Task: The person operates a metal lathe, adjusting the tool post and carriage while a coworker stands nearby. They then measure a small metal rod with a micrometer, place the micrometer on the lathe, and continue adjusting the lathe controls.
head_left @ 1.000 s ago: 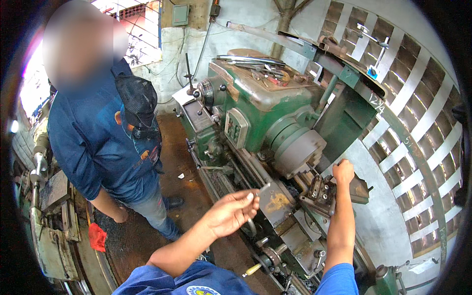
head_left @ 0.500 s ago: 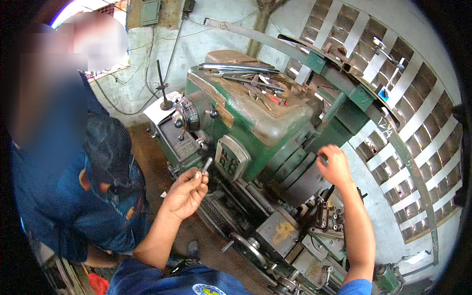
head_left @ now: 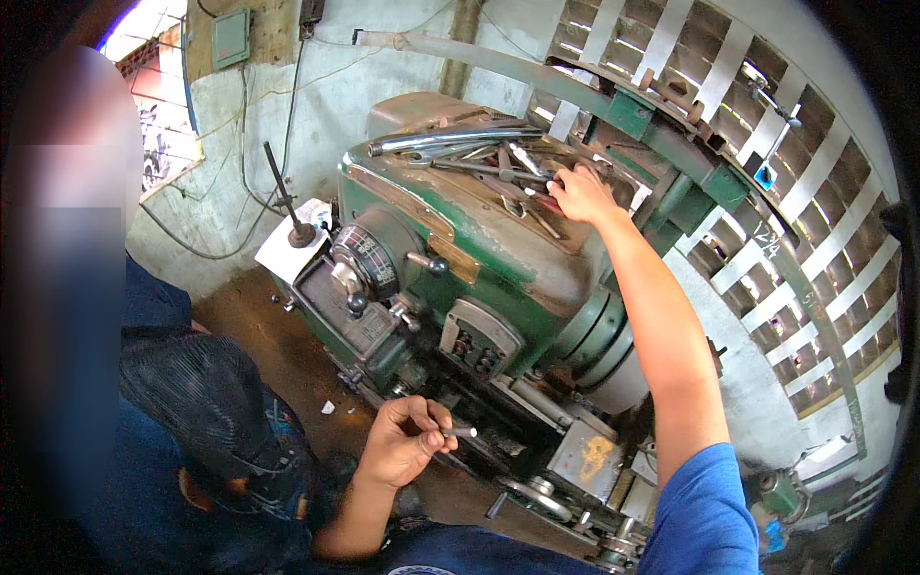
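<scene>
the person's left hand (head_left: 406, 444) pinches a short grey cylindrical metal rod (head_left: 462, 433) between thumb and fingertips, its pale end poking out to the right, seen against the dark bed of the green metal lathe (head_left: 551, 268). the right hand (head_left: 583, 195) reaches over the lathe's brown-stained top, fingers partly curled at a heap of steel hand tools (head_left: 450, 140), near a red-handled tool (head_left: 546, 202); i cannot tell whether it grips anything. the round dark control dial (head_left: 369, 257) carries rows of pale print too small to read, white hand-drawn characters (head_left: 768, 240) stand on the long curved grey-green metal bar (head_left: 479, 59), and a round badge (head_left: 422, 571) is cut off at the lower edge.
</scene>
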A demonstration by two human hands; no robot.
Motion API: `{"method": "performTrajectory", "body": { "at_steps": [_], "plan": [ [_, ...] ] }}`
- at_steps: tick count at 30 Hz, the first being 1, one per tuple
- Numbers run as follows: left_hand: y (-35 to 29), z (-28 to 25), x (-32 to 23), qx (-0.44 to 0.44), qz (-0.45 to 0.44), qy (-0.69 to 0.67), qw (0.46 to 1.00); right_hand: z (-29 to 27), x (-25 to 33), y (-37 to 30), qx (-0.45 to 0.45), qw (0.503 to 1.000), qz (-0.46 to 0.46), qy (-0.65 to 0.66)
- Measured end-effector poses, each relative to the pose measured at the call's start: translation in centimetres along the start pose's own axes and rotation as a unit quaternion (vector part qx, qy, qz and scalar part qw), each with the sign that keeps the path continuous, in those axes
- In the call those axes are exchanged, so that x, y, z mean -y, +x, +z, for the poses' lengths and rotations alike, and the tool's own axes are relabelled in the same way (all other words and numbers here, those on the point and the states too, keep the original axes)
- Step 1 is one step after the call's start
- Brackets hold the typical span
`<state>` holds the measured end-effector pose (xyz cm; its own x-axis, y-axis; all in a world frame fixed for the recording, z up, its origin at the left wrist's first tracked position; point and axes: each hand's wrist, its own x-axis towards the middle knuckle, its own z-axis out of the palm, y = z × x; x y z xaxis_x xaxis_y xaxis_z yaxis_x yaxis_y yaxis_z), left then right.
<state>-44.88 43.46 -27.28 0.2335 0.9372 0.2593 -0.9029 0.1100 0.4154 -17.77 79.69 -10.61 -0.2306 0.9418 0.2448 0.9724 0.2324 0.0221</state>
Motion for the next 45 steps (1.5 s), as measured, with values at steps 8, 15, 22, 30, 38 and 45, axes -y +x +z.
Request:
{"method": "performTrajectory", "body": {
  "at_steps": [8,15,22,30,38,45],
  "plan": [
    [0.4,-2.4,-2.8,-0.039,0.001,0.059,0.997,0.5,0.3,-2.2,-0.097,0.994,-0.046,0.031],
    [0.9,-2.1,-3.3,-0.014,-0.033,0.075,0.997,0.6,-0.2,3.1,-0.041,0.989,0.080,0.117],
    [-1.0,-1.9,-4.6,-0.035,-0.048,0.163,0.985,-1.4,1.1,5.8,0.080,0.977,0.142,0.136],
    [-1.5,-2.1,-3.7,-0.089,-0.036,0.251,0.963,-4.5,2.5,-1.9,-0.060,0.928,0.128,0.344],
    [-0.8,2.9,2.9,-0.134,-0.078,0.154,0.976,-11.2,4.6,-24.3,-0.076,0.558,-0.042,0.826],
    [-3.8,5.4,11.2,-0.175,-0.163,0.073,0.968,-15.9,1.7,-38.8,-0.160,0.617,-0.008,0.770]
  ]
}}
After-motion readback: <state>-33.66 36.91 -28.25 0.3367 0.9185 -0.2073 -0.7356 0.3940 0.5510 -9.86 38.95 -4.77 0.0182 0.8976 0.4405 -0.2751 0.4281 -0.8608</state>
